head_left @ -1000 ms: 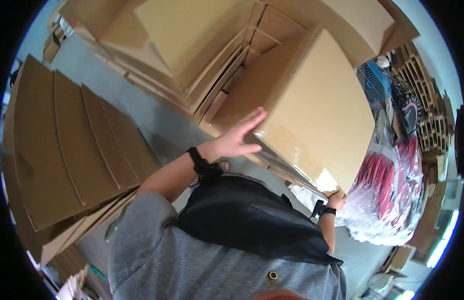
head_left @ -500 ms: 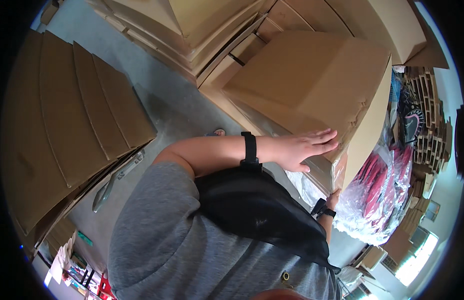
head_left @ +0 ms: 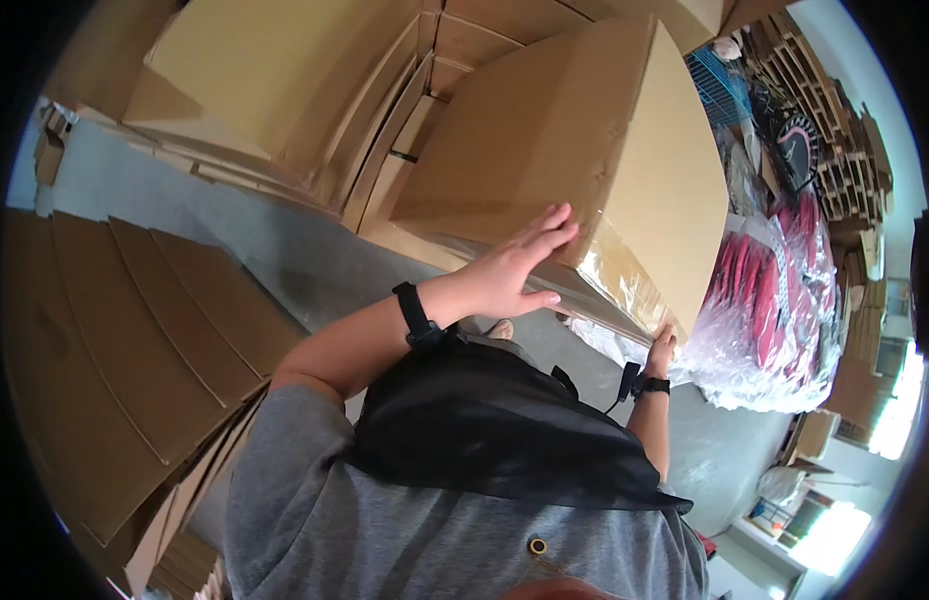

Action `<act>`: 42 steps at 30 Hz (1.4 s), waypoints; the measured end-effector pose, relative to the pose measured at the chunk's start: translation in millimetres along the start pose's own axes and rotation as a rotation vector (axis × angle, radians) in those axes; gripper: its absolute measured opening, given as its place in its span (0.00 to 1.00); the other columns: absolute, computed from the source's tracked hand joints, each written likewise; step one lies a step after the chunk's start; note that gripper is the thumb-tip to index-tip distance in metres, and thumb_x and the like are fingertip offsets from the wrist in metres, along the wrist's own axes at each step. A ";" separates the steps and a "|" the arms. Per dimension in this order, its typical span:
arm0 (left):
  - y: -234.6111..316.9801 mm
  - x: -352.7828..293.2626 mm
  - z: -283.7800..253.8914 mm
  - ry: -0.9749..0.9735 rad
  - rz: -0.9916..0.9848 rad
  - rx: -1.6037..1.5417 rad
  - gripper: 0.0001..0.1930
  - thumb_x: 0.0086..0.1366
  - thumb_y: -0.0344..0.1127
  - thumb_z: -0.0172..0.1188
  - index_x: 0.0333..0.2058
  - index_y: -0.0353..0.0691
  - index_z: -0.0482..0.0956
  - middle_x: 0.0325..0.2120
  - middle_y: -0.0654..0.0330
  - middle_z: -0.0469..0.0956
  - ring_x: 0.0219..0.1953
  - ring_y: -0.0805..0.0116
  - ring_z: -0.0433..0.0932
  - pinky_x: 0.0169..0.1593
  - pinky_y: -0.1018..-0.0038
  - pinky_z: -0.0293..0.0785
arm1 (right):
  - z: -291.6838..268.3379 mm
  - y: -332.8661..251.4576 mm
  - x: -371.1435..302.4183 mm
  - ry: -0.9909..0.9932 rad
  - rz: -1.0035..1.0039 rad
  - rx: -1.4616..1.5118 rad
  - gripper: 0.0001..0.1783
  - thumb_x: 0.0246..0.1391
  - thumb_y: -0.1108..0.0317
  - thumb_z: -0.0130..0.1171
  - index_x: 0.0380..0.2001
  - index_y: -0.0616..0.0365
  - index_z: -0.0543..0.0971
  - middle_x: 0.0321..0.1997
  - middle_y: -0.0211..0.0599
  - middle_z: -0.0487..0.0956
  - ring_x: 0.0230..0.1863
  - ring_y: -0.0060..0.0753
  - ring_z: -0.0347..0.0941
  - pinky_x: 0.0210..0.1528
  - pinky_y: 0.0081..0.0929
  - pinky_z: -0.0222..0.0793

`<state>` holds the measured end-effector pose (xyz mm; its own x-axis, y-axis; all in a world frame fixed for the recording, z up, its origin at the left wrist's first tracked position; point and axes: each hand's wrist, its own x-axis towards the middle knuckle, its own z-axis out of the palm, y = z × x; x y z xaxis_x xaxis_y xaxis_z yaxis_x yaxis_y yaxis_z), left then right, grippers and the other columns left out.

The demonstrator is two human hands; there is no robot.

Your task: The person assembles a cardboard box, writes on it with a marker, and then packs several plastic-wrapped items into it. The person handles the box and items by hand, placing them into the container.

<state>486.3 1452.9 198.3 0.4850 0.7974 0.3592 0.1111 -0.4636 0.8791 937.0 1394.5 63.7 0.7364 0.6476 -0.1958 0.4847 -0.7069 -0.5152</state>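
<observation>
A large brown cardboard box [head_left: 544, 120] stands tilted in front of me, clear tape shining along its near lower edge. My left hand [head_left: 514, 268] rests against the box's near upper edge, fingers stretched out and thumb apart. Lower and to the right, my right hand [head_left: 661, 352] grips the box's near bottom corner, the fingers partly hidden by the cardboard. Both wrists wear black bands.
More cardboard boxes [head_left: 244, 80] stand at the far left and behind. Folded cardboard sheets [head_left: 134, 330] lean at the left. Plastic-wrapped red goods [head_left: 769, 290] and stacked wooden slats [head_left: 834, 130] are on the right. Grey floor [head_left: 309, 255] shows between.
The view has shifted, and the box appears farther left and higher, with more of its taped right side showing. My left hand has stayed on its edge, my right at its corner.
</observation>
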 end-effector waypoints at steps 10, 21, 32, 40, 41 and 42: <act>-40.0 -15.9 -47.8 0.434 -0.304 0.014 0.30 0.49 0.24 0.56 0.52 0.34 0.55 0.51 0.54 0.57 0.54 0.64 0.58 0.55 0.70 0.55 | 23.8 6.5 -77.1 0.212 -0.159 0.642 0.21 0.51 0.69 0.49 0.47 0.66 0.61 0.44 0.43 0.66 0.39 0.29 0.65 0.42 0.25 0.63; -179.7 -133.2 -180.9 0.475 -0.831 0.193 0.27 0.52 0.21 0.51 0.52 0.34 0.58 0.49 0.54 0.64 0.49 0.64 0.64 0.52 0.72 0.59 | 30.0 75.5 -141.0 -0.135 0.017 0.328 0.14 0.45 0.70 0.54 0.37 0.63 0.69 0.35 0.39 0.73 0.31 0.28 0.70 0.34 0.24 0.67; -11.7 13.3 38.0 -0.494 -0.225 0.904 0.44 0.42 0.49 0.62 0.57 0.44 0.51 0.58 0.43 0.42 0.60 0.44 0.40 0.58 0.50 0.38 | -38.8 185.8 -30.2 -0.034 0.183 0.196 0.12 0.39 0.67 0.55 0.29 0.61 0.74 0.28 0.44 0.76 0.33 0.39 0.73 0.37 0.29 0.67; -31.8 100.5 160.0 -0.496 -0.571 1.058 0.45 0.42 0.51 0.61 0.58 0.47 0.49 0.59 0.44 0.35 0.61 0.47 0.34 0.57 0.47 0.32 | -166.4 252.5 247.2 0.304 0.142 0.101 0.13 0.40 0.66 0.54 0.32 0.61 0.74 0.29 0.45 0.76 0.33 0.40 0.73 0.37 0.28 0.67; -32.4 114.2 168.2 -0.473 -0.651 1.106 0.44 0.44 0.50 0.60 0.58 0.47 0.48 0.59 0.43 0.35 0.61 0.47 0.34 0.57 0.46 0.33 | -180.0 260.9 283.4 0.343 0.136 0.099 0.13 0.41 0.66 0.53 0.32 0.62 0.74 0.29 0.45 0.76 0.33 0.40 0.73 0.37 0.29 0.67; -32.8 127.7 183.8 -0.419 -0.739 1.175 0.43 0.44 0.49 0.60 0.58 0.47 0.49 0.58 0.43 0.36 0.61 0.47 0.36 0.57 0.47 0.35 | -195.8 269.9 319.0 0.382 0.130 0.095 0.13 0.41 0.66 0.53 0.32 0.62 0.74 0.28 0.45 0.76 0.33 0.41 0.73 0.36 0.29 0.67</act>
<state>704.0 1498.9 157.7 0.1932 0.9160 -0.3516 0.9773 -0.2115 -0.0142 1395.1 1354.6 25.6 0.9197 0.3893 0.0503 0.3431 -0.7349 -0.5850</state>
